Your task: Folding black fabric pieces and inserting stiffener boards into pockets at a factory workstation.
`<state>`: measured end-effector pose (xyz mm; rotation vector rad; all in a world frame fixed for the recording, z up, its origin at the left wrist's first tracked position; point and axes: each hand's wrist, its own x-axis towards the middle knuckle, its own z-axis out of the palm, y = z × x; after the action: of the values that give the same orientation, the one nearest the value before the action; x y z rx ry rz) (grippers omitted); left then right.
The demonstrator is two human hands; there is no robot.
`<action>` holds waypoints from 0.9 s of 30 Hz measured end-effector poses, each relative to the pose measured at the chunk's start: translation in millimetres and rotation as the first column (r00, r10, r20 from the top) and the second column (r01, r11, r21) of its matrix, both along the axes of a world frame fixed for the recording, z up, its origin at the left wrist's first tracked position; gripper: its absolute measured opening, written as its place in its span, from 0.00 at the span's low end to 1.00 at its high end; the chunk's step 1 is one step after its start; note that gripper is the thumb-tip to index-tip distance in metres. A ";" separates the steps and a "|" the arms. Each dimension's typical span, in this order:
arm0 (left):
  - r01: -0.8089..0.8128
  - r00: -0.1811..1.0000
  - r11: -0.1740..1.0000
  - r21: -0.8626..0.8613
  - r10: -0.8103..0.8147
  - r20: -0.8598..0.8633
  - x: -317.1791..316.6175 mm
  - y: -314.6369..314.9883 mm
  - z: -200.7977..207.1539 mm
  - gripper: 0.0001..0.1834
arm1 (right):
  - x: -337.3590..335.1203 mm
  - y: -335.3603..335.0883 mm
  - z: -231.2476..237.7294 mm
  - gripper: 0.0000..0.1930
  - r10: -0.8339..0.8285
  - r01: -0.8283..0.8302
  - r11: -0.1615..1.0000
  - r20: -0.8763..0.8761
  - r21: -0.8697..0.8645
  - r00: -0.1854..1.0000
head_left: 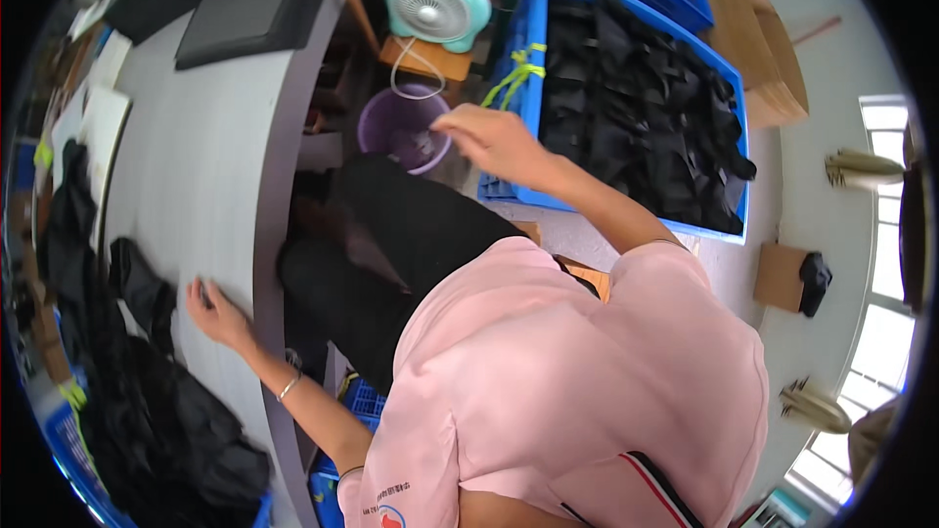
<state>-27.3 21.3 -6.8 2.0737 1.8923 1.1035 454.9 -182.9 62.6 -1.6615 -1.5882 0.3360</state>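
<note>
My left hand [221, 319] rests near the edge of the grey table [196, 166], a bracelet on its wrist. Its fingers are curled, with a small dark spot between them that I cannot make out. Just left of it lies a black cloth piece [143, 286], beside a larger heap of black cloth pieces [161, 411]. My right hand [501, 145] hangs in the air by the rim of a purple bin [380, 127], its fingers pinched together. Whatever they hold, if anything, is too small to name. Some scraps show at the bottom of the bin.
Right of my right arm stands a blue crate [536, 49] full of black pieces. A turquoise fan [436, 5] sits on a wooden stool [430, 61] behind the bin. A black padded object [240, 20] lies on the table's far end. Cardboard boxes [753, 44] stand beyond the crate.
</note>
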 end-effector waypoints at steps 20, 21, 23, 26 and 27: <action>-0.064 0.973 0.998 -0.021 0.058 -0.221 17.2 17.9 -15.3 0.20 | 430.1 -366.3 -111.3 0.29 -0.252 0.591 0.673 0.613 -0.445 0.749; -0.054 0.960 0.998 0.019 0.057 -0.275 4.4 18.2 -4.3 0.19 | 433.4 -335.7 -121.1 0.29 -0.201 0.562 0.626 0.584 -0.541 0.786; -0.046 0.948 0.998 0.050 0.060 -0.314 7.2 16.3 -7.7 0.18 | 435.2 -333.3 -127.2 0.34 -0.119 0.542 0.637 0.624 -0.549 0.772; -0.081 0.953 0.994 0.076 0.100 -0.285 35.6 19.3 -14.2 0.17 | 448.1 -349.2 -126.3 0.18 0.009 0.623 0.435 0.695 -0.650 0.719; -0.049 0.946 0.994 0.101 0.079 -0.315 31.7 16.1 -4.0 0.16 | 438.3 -338.8 -133.1 0.13 0.077 0.631 0.422 0.719 -0.651 0.691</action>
<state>4.3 37.4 -10.8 2.3810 2.0996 0.9276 893.2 -521.8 -70.5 -3.1830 -1.6011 0.4353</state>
